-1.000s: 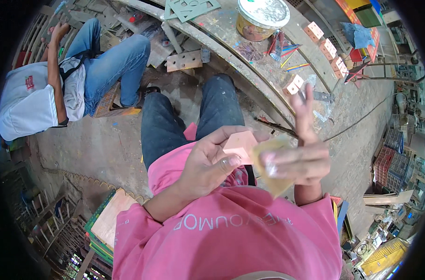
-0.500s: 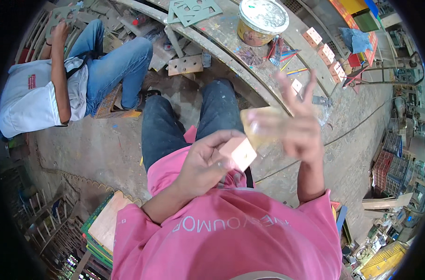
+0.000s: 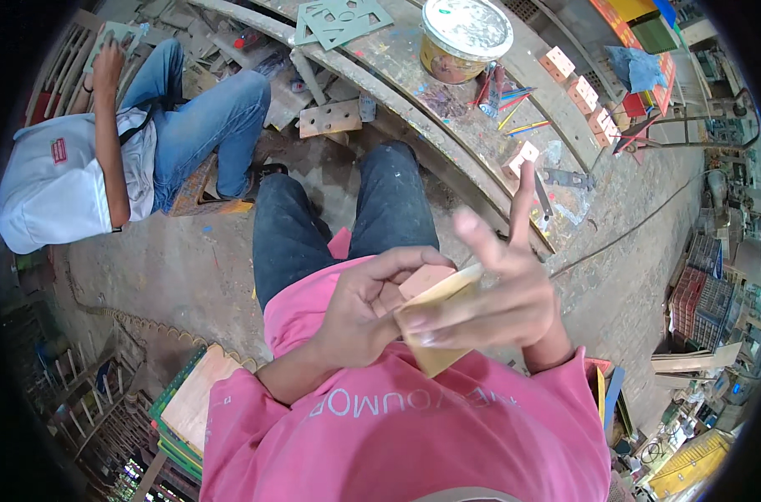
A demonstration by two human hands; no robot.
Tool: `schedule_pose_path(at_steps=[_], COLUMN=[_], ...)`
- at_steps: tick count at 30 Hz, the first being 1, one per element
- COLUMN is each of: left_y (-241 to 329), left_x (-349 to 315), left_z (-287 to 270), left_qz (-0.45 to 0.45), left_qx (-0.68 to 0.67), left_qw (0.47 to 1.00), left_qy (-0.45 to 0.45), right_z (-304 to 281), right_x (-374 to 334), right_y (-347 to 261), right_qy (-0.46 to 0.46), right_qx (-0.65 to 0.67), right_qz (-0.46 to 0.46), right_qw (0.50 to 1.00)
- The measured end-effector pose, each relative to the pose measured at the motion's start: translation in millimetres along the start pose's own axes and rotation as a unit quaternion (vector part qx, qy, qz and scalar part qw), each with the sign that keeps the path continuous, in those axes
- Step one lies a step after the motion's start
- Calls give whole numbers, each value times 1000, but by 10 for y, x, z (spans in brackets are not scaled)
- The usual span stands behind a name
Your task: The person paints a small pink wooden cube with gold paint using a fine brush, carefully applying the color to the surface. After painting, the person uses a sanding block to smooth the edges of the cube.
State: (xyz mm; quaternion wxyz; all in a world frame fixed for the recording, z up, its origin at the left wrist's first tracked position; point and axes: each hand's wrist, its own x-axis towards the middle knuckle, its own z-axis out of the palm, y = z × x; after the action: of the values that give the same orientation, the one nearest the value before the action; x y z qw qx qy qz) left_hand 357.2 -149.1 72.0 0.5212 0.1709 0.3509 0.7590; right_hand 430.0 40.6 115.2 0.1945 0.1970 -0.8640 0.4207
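My left hand (image 3: pixel 357 311) is in front of my lap, its fingers closed round a small pale wooden block (image 3: pixel 426 283). My right hand (image 3: pixel 514 305) grips a bent yellow sheet of sandpaper (image 3: pixel 439 358) between thumb-side and lower fingers, with two fingers sticking up. The sheet lies against the block's near side and hides much of it. On the workbench edge beyond my right hand sits another wooden block (image 3: pixel 521 159) with dark dots on it.
The paint-stained bench (image 3: pixel 397 75) carries a lidded bucket (image 3: pixel 464 42), coloured pencils (image 3: pixel 527 128), green stencil plates (image 3: pixel 344 21) and a row of dotted blocks (image 3: pixel 583 94). A metal tool (image 3: pixel 569 178) lies near its end. A co-worker (image 3: pixel 79 176) sits at the left.
My right hand has come down and left, bringing the sandpaper onto the block. My left hand keeps hold of the block nearly in place. The co-worker's hand has shifted slightly.
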Motion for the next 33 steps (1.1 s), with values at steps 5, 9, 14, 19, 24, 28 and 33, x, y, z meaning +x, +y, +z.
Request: schedule_pose_path(at_steps=[5, 9, 14, 19, 24, 28, 33], left_y=[36, -20, 60, 6, -22, 28, -55], left_x=[32, -2, 77, 12, 25, 61, 29], left_z=[54, -35, 50, 26, -50, 12, -21], left_qz=[-21, -38, -34, 15, 12, 7, 21], left_qx=[-18, -49, -19, -67, -95, -72, -84], left_qw=[1000, 997, 999, 997, 995, 997, 996], left_qy=[-11, -38, -32, -31, -31, -22, 8], right_z=[-89, -58, -50, -413, -299, -232, -192], right_x=[-20, -49, -120, -147, -151, -16, 120], right_y=[91, 159, 175, 610, 244, 102, 100], right_qy=[-22, -12, -9, -7, 69, 46, -2], right_qx=[-8, -15, -40, -208, -138, -141, -157], right_qz=[-19, -39, 43, 99, 27, 25, 13], right_qw=[1000, 999, 998, 973, 988, 989, 988])
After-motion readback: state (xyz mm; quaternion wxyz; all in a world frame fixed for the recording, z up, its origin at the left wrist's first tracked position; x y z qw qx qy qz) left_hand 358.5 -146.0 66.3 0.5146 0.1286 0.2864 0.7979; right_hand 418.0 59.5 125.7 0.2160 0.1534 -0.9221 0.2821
